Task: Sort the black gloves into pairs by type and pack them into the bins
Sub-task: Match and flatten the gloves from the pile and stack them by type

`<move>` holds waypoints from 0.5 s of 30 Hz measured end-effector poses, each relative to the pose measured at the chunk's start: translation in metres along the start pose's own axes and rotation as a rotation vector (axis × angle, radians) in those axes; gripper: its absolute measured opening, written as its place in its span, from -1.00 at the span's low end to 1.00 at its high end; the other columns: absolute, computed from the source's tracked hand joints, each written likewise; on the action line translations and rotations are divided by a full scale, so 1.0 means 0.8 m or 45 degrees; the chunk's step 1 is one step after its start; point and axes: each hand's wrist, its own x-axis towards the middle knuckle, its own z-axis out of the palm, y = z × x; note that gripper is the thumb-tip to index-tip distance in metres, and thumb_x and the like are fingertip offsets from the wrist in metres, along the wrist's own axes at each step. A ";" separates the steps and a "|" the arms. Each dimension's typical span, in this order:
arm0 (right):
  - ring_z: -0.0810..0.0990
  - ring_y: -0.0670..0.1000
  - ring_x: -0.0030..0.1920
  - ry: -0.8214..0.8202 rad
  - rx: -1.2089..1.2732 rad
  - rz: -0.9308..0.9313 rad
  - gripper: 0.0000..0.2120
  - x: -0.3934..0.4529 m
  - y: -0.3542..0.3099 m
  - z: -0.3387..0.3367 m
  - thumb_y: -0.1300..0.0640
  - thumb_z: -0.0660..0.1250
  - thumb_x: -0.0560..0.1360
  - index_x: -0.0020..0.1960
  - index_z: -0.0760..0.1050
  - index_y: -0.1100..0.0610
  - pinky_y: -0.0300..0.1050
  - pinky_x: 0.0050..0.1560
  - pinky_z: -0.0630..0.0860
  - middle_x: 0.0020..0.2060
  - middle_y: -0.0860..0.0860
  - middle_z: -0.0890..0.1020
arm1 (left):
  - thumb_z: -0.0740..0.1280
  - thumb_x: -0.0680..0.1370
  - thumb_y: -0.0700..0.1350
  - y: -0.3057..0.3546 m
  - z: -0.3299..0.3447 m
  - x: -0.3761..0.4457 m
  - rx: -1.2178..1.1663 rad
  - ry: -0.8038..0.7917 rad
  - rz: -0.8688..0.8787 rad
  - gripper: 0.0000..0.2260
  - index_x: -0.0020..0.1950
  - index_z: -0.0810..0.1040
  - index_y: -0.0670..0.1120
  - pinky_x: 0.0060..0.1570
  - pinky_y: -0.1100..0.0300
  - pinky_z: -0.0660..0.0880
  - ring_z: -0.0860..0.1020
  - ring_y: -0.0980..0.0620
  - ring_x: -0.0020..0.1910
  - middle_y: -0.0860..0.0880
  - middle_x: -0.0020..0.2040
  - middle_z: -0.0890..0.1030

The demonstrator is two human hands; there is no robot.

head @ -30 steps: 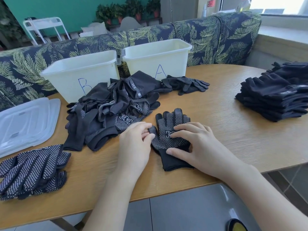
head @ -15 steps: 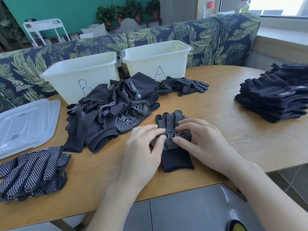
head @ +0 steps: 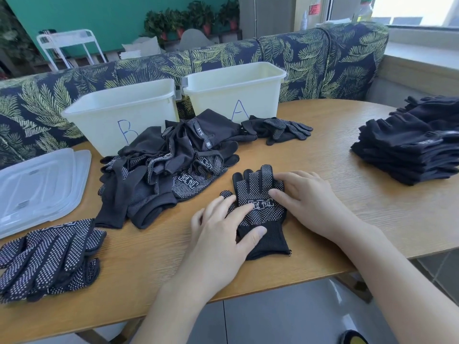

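A black dotted glove (head: 258, 194) lies flat near the table's front edge, fingers pointing away. My left hand (head: 223, 234) rests on its left side and cuff with straight fingers. My right hand (head: 305, 197) presses its right edge, fingers flat. Behind lies a loose heap of black gloves (head: 164, 170). A dotted pair (head: 47, 256) sits at the front left, another dotted pair (head: 283, 129) lies by bin A (head: 236, 88). Bin B (head: 121, 110) stands left of it. A neat stack of plain black gloves (head: 409, 147) is at the right.
Clear plastic lids (head: 37, 187) are stacked at the table's left. A leaf-patterned sofa back (head: 310, 60) runs behind the bins. The table's front edge (head: 223, 296) is close to my arms, with floor below.
My left hand slid right onto the glove, its thumb now on the cuff. My right hand shifted a little to the glove's right edge. The glove lies flatter.
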 end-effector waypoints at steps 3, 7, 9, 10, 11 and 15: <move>0.41 0.09 0.39 -0.007 0.012 0.009 -0.56 0.005 0.004 -0.001 -0.19 0.22 0.60 0.37 0.55 0.00 0.21 0.43 0.29 0.35 -0.11 0.55 | 0.03 0.59 0.38 0.002 -0.003 -0.002 0.062 -0.077 -0.023 -0.45 0.58 0.19 0.30 0.57 0.06 -0.18 -0.15 0.24 0.59 0.20 0.64 0.06; 0.42 0.08 0.38 -0.003 0.006 -0.005 -0.60 0.007 0.006 0.003 -0.13 0.23 0.62 0.36 0.56 0.03 0.21 0.43 0.29 0.37 -0.12 0.54 | -0.03 0.59 0.39 0.004 -0.007 -0.004 0.090 -0.136 -0.022 -0.41 0.61 0.09 0.29 0.58 0.04 -0.23 -0.19 0.24 0.60 0.20 0.66 -0.02; 0.41 0.08 0.38 0.006 0.009 -0.010 -0.61 0.007 0.007 0.004 -0.10 0.23 0.63 0.38 0.54 0.04 0.21 0.42 0.29 0.38 -0.12 0.53 | -0.03 0.59 0.38 0.005 -0.008 -0.005 0.087 -0.150 -0.022 -0.41 0.62 0.08 0.29 0.57 0.04 -0.24 -0.20 0.23 0.60 0.20 0.66 -0.02; 0.41 0.09 0.38 0.008 0.016 -0.012 -0.61 0.007 0.007 0.003 -0.09 0.23 0.64 0.38 0.54 0.04 0.21 0.42 0.30 0.38 -0.12 0.53 | -0.03 0.60 0.38 0.004 -0.008 -0.006 0.090 -0.154 -0.019 -0.42 0.62 0.08 0.28 0.58 0.03 -0.24 -0.20 0.23 0.60 0.20 0.66 -0.02; 0.41 0.09 0.37 0.011 0.024 -0.014 -0.61 0.007 0.008 0.003 -0.08 0.24 0.63 0.39 0.53 0.05 0.21 0.42 0.30 0.38 -0.11 0.53 | -0.02 0.60 0.38 0.004 -0.008 -0.006 0.094 -0.162 -0.017 -0.42 0.62 0.09 0.28 0.58 0.02 -0.24 -0.20 0.23 0.60 0.20 0.66 -0.02; 0.42 0.08 0.36 0.036 0.058 -0.020 -0.59 0.005 0.011 0.001 -0.10 0.31 0.59 0.38 0.52 0.02 0.22 0.40 0.33 0.35 -0.08 0.53 | 0.00 0.59 0.39 0.001 -0.010 -0.008 0.076 -0.209 -0.007 -0.42 0.61 0.10 0.31 0.58 0.01 -0.25 -0.21 0.26 0.59 0.24 0.65 -0.04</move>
